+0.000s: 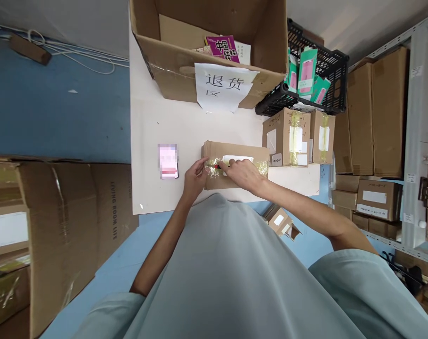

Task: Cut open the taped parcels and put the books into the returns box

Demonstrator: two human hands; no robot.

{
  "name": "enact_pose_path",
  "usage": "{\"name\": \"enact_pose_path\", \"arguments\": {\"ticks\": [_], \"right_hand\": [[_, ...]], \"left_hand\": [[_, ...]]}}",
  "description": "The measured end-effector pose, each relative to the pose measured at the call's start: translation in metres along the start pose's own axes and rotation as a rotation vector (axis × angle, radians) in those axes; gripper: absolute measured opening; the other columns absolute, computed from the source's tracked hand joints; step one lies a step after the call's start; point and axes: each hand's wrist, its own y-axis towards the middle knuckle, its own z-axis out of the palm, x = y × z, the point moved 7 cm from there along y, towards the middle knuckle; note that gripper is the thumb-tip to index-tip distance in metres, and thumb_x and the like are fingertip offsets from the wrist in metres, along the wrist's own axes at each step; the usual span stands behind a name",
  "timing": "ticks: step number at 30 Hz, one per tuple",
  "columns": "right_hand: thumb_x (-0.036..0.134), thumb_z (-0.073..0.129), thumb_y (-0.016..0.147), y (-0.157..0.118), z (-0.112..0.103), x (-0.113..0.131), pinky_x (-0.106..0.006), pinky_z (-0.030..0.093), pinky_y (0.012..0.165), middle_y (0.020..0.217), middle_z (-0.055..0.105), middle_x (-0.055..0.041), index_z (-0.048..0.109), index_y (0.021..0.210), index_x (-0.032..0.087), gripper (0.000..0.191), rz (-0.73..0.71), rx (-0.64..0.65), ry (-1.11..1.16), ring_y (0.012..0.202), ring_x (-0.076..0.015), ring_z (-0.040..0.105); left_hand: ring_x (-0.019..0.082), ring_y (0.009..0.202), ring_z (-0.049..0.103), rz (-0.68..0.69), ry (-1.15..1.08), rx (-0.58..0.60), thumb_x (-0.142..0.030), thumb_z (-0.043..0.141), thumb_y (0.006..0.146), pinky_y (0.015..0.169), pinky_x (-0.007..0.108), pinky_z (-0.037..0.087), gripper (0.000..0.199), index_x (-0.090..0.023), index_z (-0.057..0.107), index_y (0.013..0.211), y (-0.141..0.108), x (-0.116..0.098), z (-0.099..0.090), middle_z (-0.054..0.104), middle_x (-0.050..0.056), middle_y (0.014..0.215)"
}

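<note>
A taped brown carton point(235, 149) with a white label lies on the white table point(164, 122), close to my body. My left hand point(196, 178) rests at the carton's left end, fingers bent against its edge; whether they pinch anything is too small to tell. My right hand point(244, 173) is over the top of the carton, closed round a small red and black tool point(217, 166) that points left along the shiny tape. Most of the tool is hidden by the fingers. A phone point(168, 161) with a lit screen lies to the left of the carton.
A large open box point(178, 77) with books stands at the table's back. Right of it are a black crate point(332, 80) with green packages and two cartons point(286, 136). Shelves point(411, 188) of boxes stand at the right, a big carton point(76, 226) at the left.
</note>
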Motion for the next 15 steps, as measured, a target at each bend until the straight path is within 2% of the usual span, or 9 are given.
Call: {"name": "enact_pose_path", "arguments": {"ticks": [5,11,13,15], "right_hand": [[0.003,0.03,0.111,-0.004,0.003,-0.014,-0.036,0.055,0.079,0.119,0.078,-0.0228,0.053,0.151,0.01,0.046,0.005,-0.018,0.003,0.108,-0.0308,0.08],[0.007,0.029,0.114,-0.011,0.027,-0.033,-0.036,0.055,0.078,0.118,0.079,-0.0246,0.056,0.15,0.008,0.045,0.017,-0.012,0.012,0.107,-0.0307,0.081],[0.006,0.03,0.113,-0.021,0.037,-0.049,-0.036,0.055,0.078,0.119,0.079,-0.0261,0.059,0.148,0.007,0.045,0.046,-0.008,0.018,0.107,-0.0309,0.081],[0.004,0.033,0.111,-0.038,0.053,-0.075,-0.036,0.055,0.079,0.117,0.08,-0.0278,0.063,0.142,0.005,0.044,0.117,0.044,0.019,0.107,-0.032,0.081]], "left_hand": [[0.031,0.145,0.066,0.008,0.042,-0.021,-0.049,0.072,0.098,0.129,0.049,0.049,0.054,-0.017,0.07,0.142,0.004,0.004,0.0,0.07,0.016,0.154],[0.032,0.146,0.065,0.019,0.067,-0.058,-0.054,0.076,0.096,0.131,0.051,0.047,0.056,-0.019,0.073,0.14,0.004,0.004,-0.003,0.07,0.016,0.154],[0.033,0.146,0.065,0.023,0.066,-0.075,-0.055,0.076,0.096,0.131,0.051,0.046,0.057,-0.019,0.073,0.139,0.003,0.002,-0.003,0.07,0.016,0.153],[0.033,0.146,0.066,0.017,0.062,-0.094,-0.054,0.077,0.095,0.131,0.052,0.047,0.057,-0.018,0.073,0.139,0.002,0.002,-0.002,0.07,0.016,0.153]]}}
